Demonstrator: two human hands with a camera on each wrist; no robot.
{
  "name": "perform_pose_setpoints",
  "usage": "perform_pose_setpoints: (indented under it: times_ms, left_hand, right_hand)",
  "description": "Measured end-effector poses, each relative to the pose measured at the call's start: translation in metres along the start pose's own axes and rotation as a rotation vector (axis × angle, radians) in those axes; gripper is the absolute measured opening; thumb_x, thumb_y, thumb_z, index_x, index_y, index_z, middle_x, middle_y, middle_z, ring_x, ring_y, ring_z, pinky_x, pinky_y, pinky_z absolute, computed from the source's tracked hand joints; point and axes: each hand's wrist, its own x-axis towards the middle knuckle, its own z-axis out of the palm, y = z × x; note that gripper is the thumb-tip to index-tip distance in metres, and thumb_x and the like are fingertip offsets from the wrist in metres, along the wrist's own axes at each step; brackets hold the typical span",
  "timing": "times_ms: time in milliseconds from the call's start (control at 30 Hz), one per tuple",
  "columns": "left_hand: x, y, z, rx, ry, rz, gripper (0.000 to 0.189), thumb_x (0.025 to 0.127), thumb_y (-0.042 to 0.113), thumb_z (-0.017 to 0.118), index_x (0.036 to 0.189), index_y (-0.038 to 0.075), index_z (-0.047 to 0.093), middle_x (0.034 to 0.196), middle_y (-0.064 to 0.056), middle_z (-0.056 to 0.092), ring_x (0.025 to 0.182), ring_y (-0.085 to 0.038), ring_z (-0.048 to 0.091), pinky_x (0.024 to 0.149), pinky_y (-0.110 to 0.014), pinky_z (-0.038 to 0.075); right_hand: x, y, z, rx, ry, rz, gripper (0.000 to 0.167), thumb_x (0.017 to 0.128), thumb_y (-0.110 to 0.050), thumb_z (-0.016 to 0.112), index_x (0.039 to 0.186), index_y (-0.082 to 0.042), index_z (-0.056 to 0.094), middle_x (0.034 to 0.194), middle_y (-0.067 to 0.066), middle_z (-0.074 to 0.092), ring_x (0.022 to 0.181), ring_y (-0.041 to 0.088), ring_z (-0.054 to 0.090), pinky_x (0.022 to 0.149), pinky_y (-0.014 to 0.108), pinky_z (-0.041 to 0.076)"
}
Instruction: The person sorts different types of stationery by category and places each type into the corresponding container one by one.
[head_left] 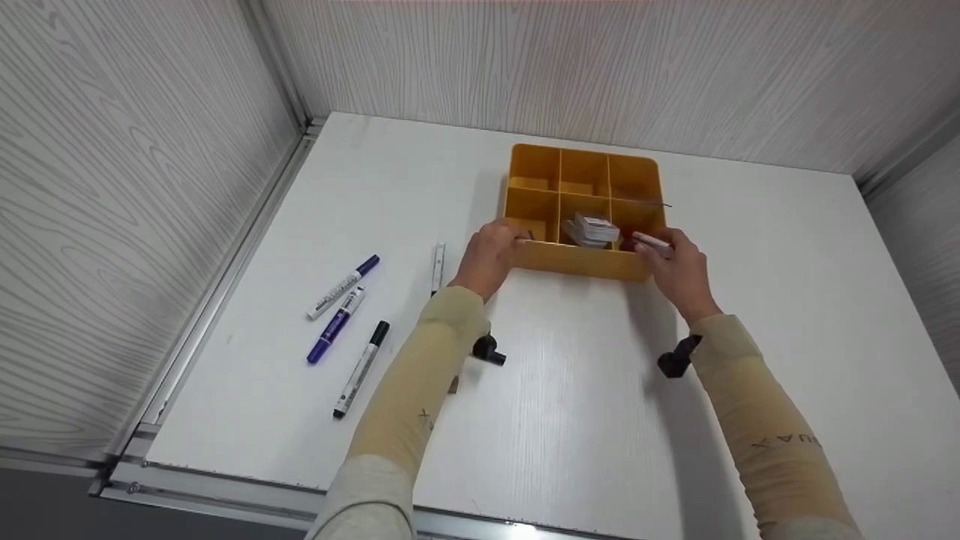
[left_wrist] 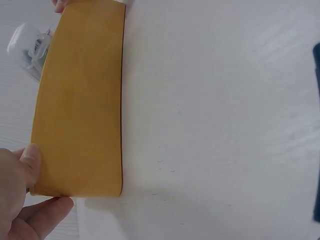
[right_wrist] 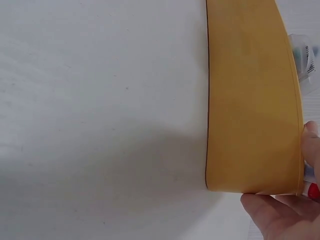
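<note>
An orange divided box point(head_left: 574, 262) lies near the back of the table, its front wall point(left_wrist: 82, 105) toward me. My left hand point(head_left: 486, 259) grips its front left corner, thumb against the front wall and fingers at the side. At the front right corner my right hand point(head_left: 681, 271) grips the box in the same way. A white stick-like thing point(head_left: 652, 244) shows by the right fingers; whether they touch it I cannot tell. Something red point(right_wrist: 313, 190) is beside it. Clear packets point(head_left: 596, 228) stick up from the front middle compartment.
Left of the box lie a white marker with purple cap point(head_left: 343, 287), a purple marker point(head_left: 335, 326) and a black-capped marker point(head_left: 361, 370). Another white marker point(head_left: 438, 268) is partly hidden by the left arm. Panels point(head_left: 570, 67) wall the table's back and sides.
</note>
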Motion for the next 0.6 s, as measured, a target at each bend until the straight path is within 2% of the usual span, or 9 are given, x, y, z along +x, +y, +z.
perform_pose_setpoints:
  times_ms: [233,433,600]
  left_hand:
    - [-0.007,-0.006,-0.008,-0.071,-0.034,0.026,0.029,0.105,0.02,0.048,0.132,0.013,0.055,0.133,-0.004,0.051,0.12,-0.019,0.056,0.105,-0.03,0.048]
    - [-0.007,-0.008,-0.029,-0.045,0.027,0.032,0.03,0.105,0.02,0.049,0.133,0.01,0.053,0.132,-0.006,0.051,0.125,-0.019,0.055,0.107,-0.028,0.046]
    - [-0.013,-0.015,-0.044,0.017,0.069,0.023,0.031,0.104,0.018,0.051,0.134,0.011,0.053,0.129,-0.007,0.055,0.122,-0.019,0.057,0.107,-0.027,0.046]
  right_hand:
    - [0.001,0.002,-0.002,-0.006,-0.055,0.008,0.086,0.097,-0.049,0.055,0.157,-0.002,0.015,0.159,0.024,0.028,0.141,0.037,0.042,0.112,0.051,0.039]
    - [0.002,0.005,-0.003,-0.011,-0.077,0.009,0.09,0.096,-0.053,0.054,0.158,-0.005,0.011,0.16,0.023,0.027,0.141,0.037,0.042,0.112,0.052,0.039]
    - [0.001,0.007,-0.006,-0.02,-0.092,0.018,0.093,0.094,-0.058,0.053,0.159,-0.007,0.009,0.161,0.023,0.026,0.142,0.038,0.04,0.111,0.053,0.039]
